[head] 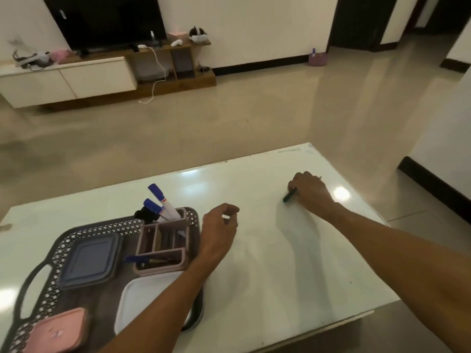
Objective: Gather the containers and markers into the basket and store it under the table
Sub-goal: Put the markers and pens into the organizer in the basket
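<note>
Right hand [309, 189] grips dark marker [289, 195] on table; left hand [220, 225] loosely curled, empty

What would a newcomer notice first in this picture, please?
Likely the right hand gripping a dark marker at the far right of the table. Then the basket at near left, holding lidded containers and an organizer with blue-capped markers, the left hand beside it.

dark marker [289, 196], far end hidden beneath the right hand [310, 191]
</note>
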A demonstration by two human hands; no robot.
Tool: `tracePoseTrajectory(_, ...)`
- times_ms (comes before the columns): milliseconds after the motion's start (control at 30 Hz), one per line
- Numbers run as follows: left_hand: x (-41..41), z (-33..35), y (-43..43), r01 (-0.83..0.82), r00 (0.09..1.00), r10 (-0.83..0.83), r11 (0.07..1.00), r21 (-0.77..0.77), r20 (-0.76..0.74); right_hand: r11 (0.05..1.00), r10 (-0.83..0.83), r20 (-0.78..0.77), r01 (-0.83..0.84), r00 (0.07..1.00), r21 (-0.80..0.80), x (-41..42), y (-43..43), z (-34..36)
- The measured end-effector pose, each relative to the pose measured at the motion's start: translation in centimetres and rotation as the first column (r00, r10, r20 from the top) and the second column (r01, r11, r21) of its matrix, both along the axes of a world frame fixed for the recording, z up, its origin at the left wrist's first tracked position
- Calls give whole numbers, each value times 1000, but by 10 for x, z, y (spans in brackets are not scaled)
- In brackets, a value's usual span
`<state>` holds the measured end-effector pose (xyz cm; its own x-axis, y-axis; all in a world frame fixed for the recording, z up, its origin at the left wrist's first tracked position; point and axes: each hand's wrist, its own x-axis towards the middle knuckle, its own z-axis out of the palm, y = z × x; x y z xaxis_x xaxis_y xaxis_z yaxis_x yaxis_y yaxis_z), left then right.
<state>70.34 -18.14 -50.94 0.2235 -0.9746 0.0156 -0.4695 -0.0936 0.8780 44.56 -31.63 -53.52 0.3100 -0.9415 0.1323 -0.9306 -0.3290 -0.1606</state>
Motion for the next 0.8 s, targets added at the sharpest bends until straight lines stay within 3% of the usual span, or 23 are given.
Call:
tracePoseTrajectory(100,-2,10,6,7,1000,-7,1000,-17,2,994,66,-42,-69,997,-83,10,10,5)
tracePoseTrajectory(167,0,24,11,11,1000,-12,999,-35,-6,997,28,151,-17,988,-76,23,23,13)
tracePoseTrajectory(267,10,51,20,2,1000,-3,996,-89,-16,998,-56,490,63,870,1,50,46,44)
tracePoseTrajectory(433,48,97,60,-89,995,82,985,-149,-56,998,-7,777,-39,629,41,118,109,102)
tracePoseTrajectory(600,92,113,103,-169,986,167,970,-174,-24,971,62,833,-228,550,78,189,168,127)
tracePoseTrajectory(800,124,113,130,-215,976,207,963,-163,-64,945,92,820,-309,565,107,235,199,113)
